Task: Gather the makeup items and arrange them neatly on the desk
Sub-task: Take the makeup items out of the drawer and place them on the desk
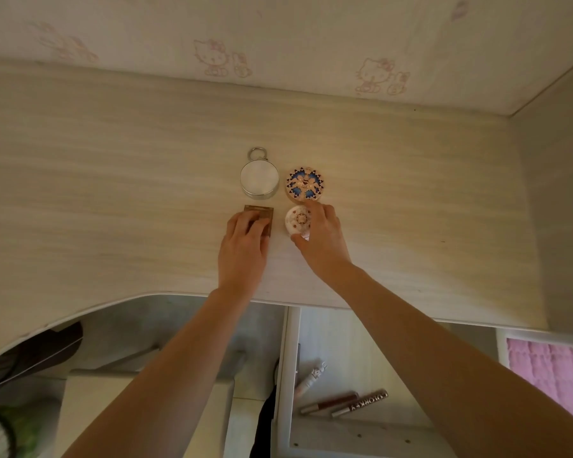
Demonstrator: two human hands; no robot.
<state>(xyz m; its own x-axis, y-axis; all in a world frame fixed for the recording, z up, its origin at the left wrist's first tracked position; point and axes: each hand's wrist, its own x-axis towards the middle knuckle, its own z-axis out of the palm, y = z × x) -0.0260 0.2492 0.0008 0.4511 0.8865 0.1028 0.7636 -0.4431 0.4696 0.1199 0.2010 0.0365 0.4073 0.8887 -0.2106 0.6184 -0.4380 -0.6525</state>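
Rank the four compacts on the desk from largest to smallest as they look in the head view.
1. Silver round compact and blue-patterned compact: too alike to rank.
2. Brown square compact and small white compact: both partly hidden by hands, so their order is unsure.

Four compacts (259, 178) lie flat, two-by-two, on the desk (113, 193).

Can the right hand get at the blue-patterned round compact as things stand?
Probably yes: the right hand rests on the small white compact, right below the blue-patterned compact, and nothing covers it.
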